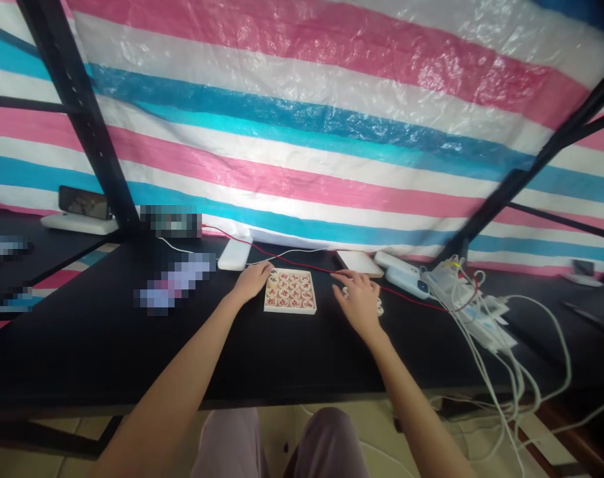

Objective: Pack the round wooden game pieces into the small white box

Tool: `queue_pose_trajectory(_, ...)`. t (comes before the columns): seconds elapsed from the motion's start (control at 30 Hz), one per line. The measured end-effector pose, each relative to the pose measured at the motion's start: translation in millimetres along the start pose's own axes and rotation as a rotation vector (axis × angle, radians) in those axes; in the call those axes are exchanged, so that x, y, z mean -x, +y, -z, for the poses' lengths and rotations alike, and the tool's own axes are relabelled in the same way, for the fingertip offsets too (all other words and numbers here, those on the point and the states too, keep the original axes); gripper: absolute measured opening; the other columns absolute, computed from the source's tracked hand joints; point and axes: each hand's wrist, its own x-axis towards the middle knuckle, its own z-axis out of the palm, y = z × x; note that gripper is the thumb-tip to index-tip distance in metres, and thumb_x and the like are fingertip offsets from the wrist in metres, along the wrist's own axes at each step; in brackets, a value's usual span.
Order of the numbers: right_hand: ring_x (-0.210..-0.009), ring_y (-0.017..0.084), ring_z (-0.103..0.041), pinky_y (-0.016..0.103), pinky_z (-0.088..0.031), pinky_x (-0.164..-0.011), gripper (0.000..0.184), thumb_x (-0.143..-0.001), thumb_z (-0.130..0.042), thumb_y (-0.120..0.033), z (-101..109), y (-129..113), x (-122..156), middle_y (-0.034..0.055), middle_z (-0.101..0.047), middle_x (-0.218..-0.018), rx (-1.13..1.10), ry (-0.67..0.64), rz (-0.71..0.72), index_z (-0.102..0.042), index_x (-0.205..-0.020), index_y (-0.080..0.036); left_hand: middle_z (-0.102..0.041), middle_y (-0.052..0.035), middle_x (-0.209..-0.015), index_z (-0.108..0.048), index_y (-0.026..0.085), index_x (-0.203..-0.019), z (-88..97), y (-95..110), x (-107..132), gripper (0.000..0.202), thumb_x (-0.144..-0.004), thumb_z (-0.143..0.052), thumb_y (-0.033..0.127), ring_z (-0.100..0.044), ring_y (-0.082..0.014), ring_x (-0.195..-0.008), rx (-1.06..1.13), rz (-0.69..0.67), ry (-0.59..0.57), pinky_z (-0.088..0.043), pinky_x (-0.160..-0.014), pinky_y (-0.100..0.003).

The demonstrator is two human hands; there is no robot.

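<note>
A shallow white box (290, 310) stands on the black table, filled with rows of round Chinese chess pieces (294, 294). Most of them bear red characters; dark marks show at the far left corner. My left hand (252, 280) is closed at that corner, its fingers together against the box's edge; the fingertips are partly hidden. To the right of the box, my right hand (360, 299) lies palm down with fingers spread over loose chess pieces (380, 307). These pieces peek out beside and between the fingers, and the hand covers the others.
Behind my right hand lies a pale box lid (360, 262), with a red cable (411, 301) running past. White devices (405, 279) and tangled cables (486, 318) occupy the right side. At the back left are a white power bank (235, 253) and a propped phone (84, 202).
</note>
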Motion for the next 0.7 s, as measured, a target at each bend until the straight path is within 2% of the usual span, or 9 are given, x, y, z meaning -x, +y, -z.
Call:
queue_pose_trajectory(0.1, -0.114, 0.027, -0.042, 0.041, -0.025, -0.088, 0.026, -0.086, -0.048, -0.03, 1, 31, 24, 0.0067, -0.054, -0.124, 0.132, -0.07, 0.039, -0.061, -0.108, -0.027, -0.065, -0.0053, -0.092, -0.059, 0.022, -0.089, 0.3, 1, 0, 0.035, -0.089, -0.029, 0.039, -0.059, -0.0232, -0.087, -0.042, 0.001, -0.003, -0.039, -0.071, -0.029)
queue_pose_trajectory(0.17, -0.119, 0.027, -0.038, 0.043, -0.023, -0.091, 0.027, -0.085, -0.049, -0.029, -1, 38, 33, 0.0076, -0.052, -0.127, 0.165, -0.106, 0.085, -0.06, -0.109, -0.025, -0.065, -0.0051, -0.091, -0.059, 0.022, -0.089, -0.1, 0, 0, 0.035, -0.089, -0.029, 0.039, -0.059, -0.023, -0.087, -0.057, -0.003, -0.005, -0.039, -0.069, -0.029)
queue_pose_trajectory(0.3, -0.117, 0.026, -0.042, 0.044, -0.02, -0.095, 0.021, -0.086, -0.049, -0.031, -9, 29, 31, 0.0069, -0.058, -0.119, 0.13, -0.103, 0.102, -0.06, -0.102, -0.023, -0.066, -0.0045, -0.092, -0.06, 0.021, -0.091, -0.5, -1, 0, 0.036, -0.089, -0.029, 0.04, -0.059, -0.0215, -0.086, -0.041, -0.017, 0.0, -0.039, -0.071, -0.028)
queue_pose_trajectory(0.5, -0.095, 0.021, -0.053, 0.042, -0.02, -0.094, 0.014, -0.088, -0.045, -0.029, -16, 9, 18, 0.0059, -0.065, -0.098, 0.068, -0.118, 0.171, -0.055, -0.093, -0.02, -0.065, -0.0041, -0.092, -0.06, 0.02, -0.091, 0.8, 0, 1, 0.036, -0.089, -0.029, 0.039, -0.058, -0.021, -0.086, -0.032, -0.03, 0.002, -0.038, -0.07, -0.028)
queue_pose_trajectory(0.7, -0.082, 0.018, -0.055, 0.038, -0.02, -0.089, 0.017, -0.088, -0.044, -0.033, -20, 12, 13, 0.0018, -0.066, -0.084, -0.055, -0.103, 0.119, -0.057, -0.086, -0.022, -0.065, -0.0038, -0.088, -0.06, 0.02, -0.09, 1.8, 3, 3, 0.036, -0.09, -0.029, 0.039, -0.058, -0.0203, -0.083, -0.047, -0.028, 0.0, -0.037, -0.066, -0.027)
